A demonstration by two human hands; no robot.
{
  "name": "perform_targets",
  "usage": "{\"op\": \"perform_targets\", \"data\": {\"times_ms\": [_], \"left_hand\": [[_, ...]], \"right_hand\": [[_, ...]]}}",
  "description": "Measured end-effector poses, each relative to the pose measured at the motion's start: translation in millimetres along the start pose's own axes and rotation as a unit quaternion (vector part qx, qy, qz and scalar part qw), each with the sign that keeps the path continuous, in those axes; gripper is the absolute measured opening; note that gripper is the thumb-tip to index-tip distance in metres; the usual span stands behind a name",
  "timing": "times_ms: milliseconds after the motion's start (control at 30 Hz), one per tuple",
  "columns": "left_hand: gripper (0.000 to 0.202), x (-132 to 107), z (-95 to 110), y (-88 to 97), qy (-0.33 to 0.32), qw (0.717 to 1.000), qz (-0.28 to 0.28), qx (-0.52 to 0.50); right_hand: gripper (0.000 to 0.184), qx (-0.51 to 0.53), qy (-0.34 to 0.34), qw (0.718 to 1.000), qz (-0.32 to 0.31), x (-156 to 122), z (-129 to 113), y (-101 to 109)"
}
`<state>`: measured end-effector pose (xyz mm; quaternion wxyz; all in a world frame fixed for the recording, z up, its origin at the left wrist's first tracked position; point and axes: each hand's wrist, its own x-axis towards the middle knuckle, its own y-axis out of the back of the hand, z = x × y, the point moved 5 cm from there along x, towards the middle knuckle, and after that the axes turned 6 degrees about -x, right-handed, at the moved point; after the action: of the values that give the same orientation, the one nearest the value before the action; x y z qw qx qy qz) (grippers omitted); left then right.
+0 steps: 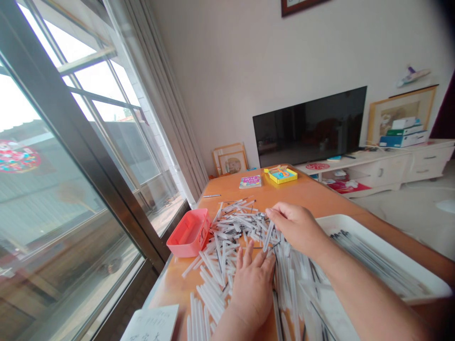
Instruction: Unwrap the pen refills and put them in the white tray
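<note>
Pen barrels [223, 255], translucent white, are lying loose in a wide, jumbled heap, spreading along the left side of the bench [313, 196] and continuing toward its near edge. Slim dark rods [277, 312] are mixing in among them at several angles. The left hand [254, 284] is resting palm down on the heap, its fingers spreading apart and pointing toward the far edge. The right hand [296, 227] is reaching over the heap's farther part, thumb and forefinger coming together in a pinch; whether they are gripping a piece, I cannot tell. Beside the heap, a pink plastic box [183, 248] is standing at the bench's left edge. Opposite, near the right edge, a white tray [343, 222] is holding a bundle of long dark-tipped sticks [377, 263], with the right forearm passing in front of it. A sheet of paper [152, 324] bearing handwriting is lying at the left edge, close to the near end. Farther off, a pen [212, 195] is lying toward the far left corner, while a pink-covered book [250, 182] and a shallow yellow box [287, 180] are sitting near the far edge. Beyond it, a dark-screened television [309, 128] is standing before the wall.
</note>
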<state>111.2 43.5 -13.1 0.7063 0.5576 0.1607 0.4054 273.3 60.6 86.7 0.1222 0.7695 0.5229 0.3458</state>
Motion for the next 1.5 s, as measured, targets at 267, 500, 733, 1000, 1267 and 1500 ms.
{"op": "perform_targets", "data": {"times_ms": [267, 500, 733, 1000, 1267, 1500], "left_hand": [[0.042, -0.5, -0.2, 6.8, -0.013, 0.999, -0.027, -0.017], [0.030, 0.8, 3.0, 16.3, 0.021, 0.999, -0.042, 0.015], [0.029, -4.1, -6.5, 9.1, 0.036, 0.998, 0.010, -0.056], [0.009, -7.3, -57.5, 21.4, 0.156, 0.833, 0.236, -0.476], [0.039, -11.5, -87.5, 20.8, 0.241, 0.529, 0.311, -0.752], [0.029, -15.3, -88.7, 27.2, 0.247, 0.440, 0.319, -0.802]], "right_hand": [[0.042, -0.014, -0.004, 1.000, 0.000, 0.5, 5.0, -4.0], [0.043, -0.018, -0.003, 1.000, -0.003, 1.2, 6.4, -7.9], [0.037, 0.091, -0.084, 0.990, -0.065, -3.2, 5.4, -12.8], [0.019, 0.239, -0.139, 0.957, -0.091, -8.3, 8.7, -23.8], [0.031, 0.381, -0.177, 0.903, -0.089, -9.4, 21.1, -46.2], [0.018, 0.352, -0.169, 0.910, -0.139, -19.8, 10.4, -61.0]]}}
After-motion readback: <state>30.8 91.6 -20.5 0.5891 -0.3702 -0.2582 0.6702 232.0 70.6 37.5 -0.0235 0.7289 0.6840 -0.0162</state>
